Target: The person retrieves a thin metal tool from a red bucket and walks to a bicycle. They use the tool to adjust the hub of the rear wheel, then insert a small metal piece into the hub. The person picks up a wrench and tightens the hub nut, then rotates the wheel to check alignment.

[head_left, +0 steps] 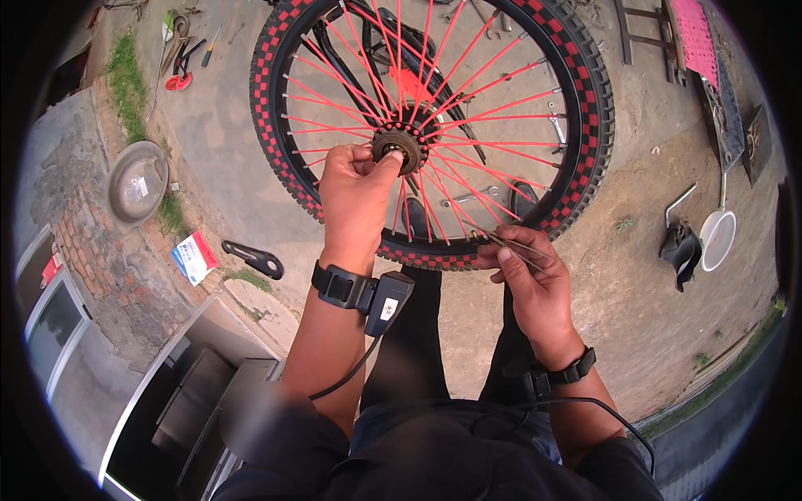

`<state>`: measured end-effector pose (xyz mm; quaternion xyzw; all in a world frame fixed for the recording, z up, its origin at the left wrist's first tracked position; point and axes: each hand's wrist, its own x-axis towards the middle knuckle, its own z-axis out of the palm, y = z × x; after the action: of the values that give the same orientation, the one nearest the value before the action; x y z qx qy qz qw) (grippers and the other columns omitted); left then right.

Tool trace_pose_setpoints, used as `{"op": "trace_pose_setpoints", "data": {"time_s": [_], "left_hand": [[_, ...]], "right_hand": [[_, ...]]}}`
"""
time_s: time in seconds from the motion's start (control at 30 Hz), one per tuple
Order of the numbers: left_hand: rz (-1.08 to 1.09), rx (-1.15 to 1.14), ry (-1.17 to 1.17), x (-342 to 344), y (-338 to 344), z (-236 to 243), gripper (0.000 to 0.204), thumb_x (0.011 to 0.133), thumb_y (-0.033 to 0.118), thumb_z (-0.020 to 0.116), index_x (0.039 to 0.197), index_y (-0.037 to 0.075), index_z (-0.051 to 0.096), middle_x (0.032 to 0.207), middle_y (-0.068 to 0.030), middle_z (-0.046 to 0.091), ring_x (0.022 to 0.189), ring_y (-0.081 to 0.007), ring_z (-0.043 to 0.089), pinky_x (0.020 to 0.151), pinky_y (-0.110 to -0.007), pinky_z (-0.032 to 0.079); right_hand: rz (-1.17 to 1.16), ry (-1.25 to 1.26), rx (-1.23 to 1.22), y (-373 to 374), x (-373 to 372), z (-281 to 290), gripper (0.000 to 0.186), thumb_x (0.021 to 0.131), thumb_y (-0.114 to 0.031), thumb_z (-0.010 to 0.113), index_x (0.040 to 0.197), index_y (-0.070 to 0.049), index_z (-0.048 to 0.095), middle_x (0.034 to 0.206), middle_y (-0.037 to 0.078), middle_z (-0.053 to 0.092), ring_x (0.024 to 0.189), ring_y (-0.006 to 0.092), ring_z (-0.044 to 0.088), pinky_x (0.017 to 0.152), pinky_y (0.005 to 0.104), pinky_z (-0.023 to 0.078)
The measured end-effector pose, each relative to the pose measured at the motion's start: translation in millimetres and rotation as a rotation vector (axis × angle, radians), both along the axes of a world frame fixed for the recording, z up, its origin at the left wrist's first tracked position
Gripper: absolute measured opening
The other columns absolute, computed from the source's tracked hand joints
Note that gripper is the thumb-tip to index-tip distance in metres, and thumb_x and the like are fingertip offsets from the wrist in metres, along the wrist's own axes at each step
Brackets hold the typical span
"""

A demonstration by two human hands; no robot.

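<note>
A bicycle wheel (pixel 590 125) with red spokes and a red-and-black checkered band on its tyre stands in front of me. My left hand (pixel 359 188) is closed at its centre, thumb and fingers gripping the dark hub (pixel 407 136); the fingertips partly hide the hub's middle. By the tyre's near edge, my right hand (pixel 535 280) pinches thin metal tweezers (pixel 504 242), their points directed toward the spokes. Both wrists wear black straps, the left one with a boxy device.
Beyond the wheel lie dark bicycle frame parts (pixel 347 71) and a wrench (pixel 469 198). To the left are a metal basin (pixel 138 184), a red-white-blue packet (pixel 195 258) and a black chain guard-like part (pixel 253 259). At right lie a black saddle (pixel 681 253) and a white strainer-like pan (pixel 718 240).
</note>
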<state>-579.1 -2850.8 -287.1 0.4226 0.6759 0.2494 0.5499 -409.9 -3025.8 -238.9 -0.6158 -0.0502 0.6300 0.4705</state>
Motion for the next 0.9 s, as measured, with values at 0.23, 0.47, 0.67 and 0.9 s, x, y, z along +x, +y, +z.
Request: {"op": "trace_pose_setpoints", "data": {"time_s": [0.23, 0.47, 0.67, 0.9], "left_hand": [[0.008, -0.052, 0.020, -9.6, -5.9, 4.3, 0.027, 0.089, -0.004, 0.073, 0.105, 0.002, 0.051, 0.084, 0.0007, 0.057, 0.072, -0.0040, 0.053, 0.063, -0.020, 0.042], [0.067, -0.116, -0.029, -12.2, -10.9, 15.8, 0.026, 0.089, -0.003, 0.071, 0.105, 0.003, 0.052, 0.086, 0.0015, 0.054, 0.069, -0.0033, 0.048, 0.059, -0.020, 0.036], [0.074, -0.085, 0.043, -33.9, -35.9, 20.0, 0.025, 0.089, -0.002, 0.071, 0.105, 0.005, 0.053, 0.085, 0.0034, 0.052, 0.067, -0.0028, 0.044, 0.059, -0.021, 0.034], [0.005, -0.144, 0.160, -48.5, -102.7, 45.9, 0.019, 0.092, 0.002, 0.070, 0.104, 0.005, 0.055, 0.083, 0.0047, 0.051, 0.068, -0.0023, 0.043, 0.059, -0.022, 0.034]], "right_hand": [[0.001, 0.004, 0.011, -1.0, -1.2, 0.1, 0.026, 0.104, -0.008, 0.059, 0.130, -0.005, 0.060, 0.111, 0.008, 0.074, 0.100, 0.0161, 0.072, 0.082, 0.0273, 0.052], [-0.002, 0.012, 0.010, -2.5, -1.3, 4.7, 0.026, 0.105, -0.007, 0.058, 0.130, -0.002, 0.058, 0.111, 0.009, 0.074, 0.100, 0.0160, 0.072, 0.082, 0.0273, 0.052], [0.015, 0.000, 0.038, -9.1, 8.8, 14.2, 0.027, 0.105, -0.016, 0.063, 0.129, -0.004, 0.059, 0.110, 0.010, 0.076, 0.098, 0.0168, 0.074, 0.078, 0.0261, 0.054], [0.020, 0.057, 0.114, -27.5, 54.8, 38.0, 0.031, 0.104, -0.016, 0.064, 0.130, -0.001, 0.060, 0.108, 0.012, 0.076, 0.095, 0.0166, 0.074, 0.075, 0.0252, 0.054]]}}
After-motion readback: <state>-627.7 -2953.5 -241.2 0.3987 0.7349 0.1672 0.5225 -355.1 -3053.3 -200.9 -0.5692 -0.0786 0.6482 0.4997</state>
